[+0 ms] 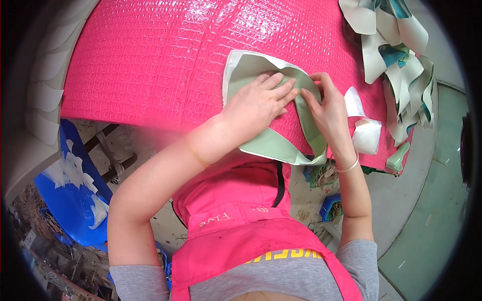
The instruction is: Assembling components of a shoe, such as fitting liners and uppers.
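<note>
pale-green piece | smooth, curved | white along far edge

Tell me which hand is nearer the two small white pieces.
Right. The right hand is just left of the white pieces, at the green piece's right side; the left hand is farther left, laid over the green piece.

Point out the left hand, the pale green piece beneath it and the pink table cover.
Left hand point(265, 102): head view, back of the hand.
Pale green piece point(310, 123): head view, its right-hand strip.
Pink table cover point(145, 75): head view, bare left part.
</note>
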Demonstrator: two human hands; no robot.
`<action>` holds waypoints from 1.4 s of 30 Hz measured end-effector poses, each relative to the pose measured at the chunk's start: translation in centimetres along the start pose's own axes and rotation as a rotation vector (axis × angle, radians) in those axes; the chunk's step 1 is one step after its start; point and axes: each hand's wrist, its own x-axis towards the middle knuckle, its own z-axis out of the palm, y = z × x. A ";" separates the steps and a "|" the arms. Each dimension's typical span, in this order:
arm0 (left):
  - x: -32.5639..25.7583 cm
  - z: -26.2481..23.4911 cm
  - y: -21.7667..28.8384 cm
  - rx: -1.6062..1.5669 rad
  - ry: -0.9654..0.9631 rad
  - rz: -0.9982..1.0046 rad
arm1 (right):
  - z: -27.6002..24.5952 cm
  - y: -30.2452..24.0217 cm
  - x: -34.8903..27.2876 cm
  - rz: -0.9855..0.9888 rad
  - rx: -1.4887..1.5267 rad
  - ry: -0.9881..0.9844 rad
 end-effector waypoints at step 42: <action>0.0 -0.9 -0.5 -0.134 -0.062 -0.085 | 0.7 -0.6 -4.3 -0.348 -0.030 -0.198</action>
